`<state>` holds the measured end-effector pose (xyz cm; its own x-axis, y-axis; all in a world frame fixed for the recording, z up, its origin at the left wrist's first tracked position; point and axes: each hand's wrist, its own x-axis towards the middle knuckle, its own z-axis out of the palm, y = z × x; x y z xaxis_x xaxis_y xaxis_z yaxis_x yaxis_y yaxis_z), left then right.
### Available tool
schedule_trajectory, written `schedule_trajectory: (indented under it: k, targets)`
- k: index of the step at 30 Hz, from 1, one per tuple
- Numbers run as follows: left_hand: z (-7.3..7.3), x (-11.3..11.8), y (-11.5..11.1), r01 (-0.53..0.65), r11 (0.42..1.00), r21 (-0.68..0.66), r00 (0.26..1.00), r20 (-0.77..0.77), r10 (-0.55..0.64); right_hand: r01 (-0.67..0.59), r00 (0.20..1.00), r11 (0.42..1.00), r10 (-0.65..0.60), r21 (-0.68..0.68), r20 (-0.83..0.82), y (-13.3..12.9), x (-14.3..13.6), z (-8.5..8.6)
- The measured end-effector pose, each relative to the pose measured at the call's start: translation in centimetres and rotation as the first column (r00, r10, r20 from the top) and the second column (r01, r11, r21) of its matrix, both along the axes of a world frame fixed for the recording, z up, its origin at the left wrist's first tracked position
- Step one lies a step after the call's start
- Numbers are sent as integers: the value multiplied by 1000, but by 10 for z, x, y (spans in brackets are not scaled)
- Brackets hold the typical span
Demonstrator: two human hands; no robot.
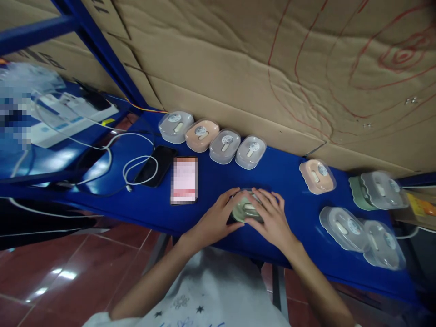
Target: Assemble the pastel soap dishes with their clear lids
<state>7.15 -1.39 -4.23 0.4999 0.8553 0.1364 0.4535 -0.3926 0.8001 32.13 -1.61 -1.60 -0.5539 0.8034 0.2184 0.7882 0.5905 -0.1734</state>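
A green soap box with a clear lid and a pale handle lies on the blue table, close to my body. My left hand curves around its left side, fingers along the far edge and thumb at the near edge. From the right, my right hand wraps over the same box, its fingers across the lid and far rim. Part of the box is hidden under the fingers of both hands.
Behind stands a row of lidded boxes, grey and peach. More sit at right: a peach one, a green one and several grey ones. Left are a lit phone, a dark phone and white cables.
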Motion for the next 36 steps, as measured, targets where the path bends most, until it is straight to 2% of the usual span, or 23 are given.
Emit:
schedule_trajectory:
  k: [4,8,14,18,23,27,36]
  targets:
    - [-8,-3,-2,-31,999,-6,999,38,31,-64,995,994,56,91,87,-9,-19,-5]
    - [-7,-7,-2,-30,999,-21,999,34,31,-33,995,994,22,107,102,-14,-22,-9]
    - [-4,-8,5,-9,999,-41,998,65,11,-32,983,996,17,82,183,-15,-23,7]
    - [-5,-8,6,13,998,-54,998,57,-10,-119,969,990,101,70,226,-12,-23,12]
    - [-10,-5,2,14,999,-47,998,63,-11,-106,987,988,91,110,136,-9,-17,-1]
    - [-12,-4,1,-19,999,-44,996,81,22,-101,990,992,91,82,111,-9,-8,-8]
    - [-5,-5,5,2,1000,-20,999,50,-1,-139,973,989,128,49,192,-10,-11,7]
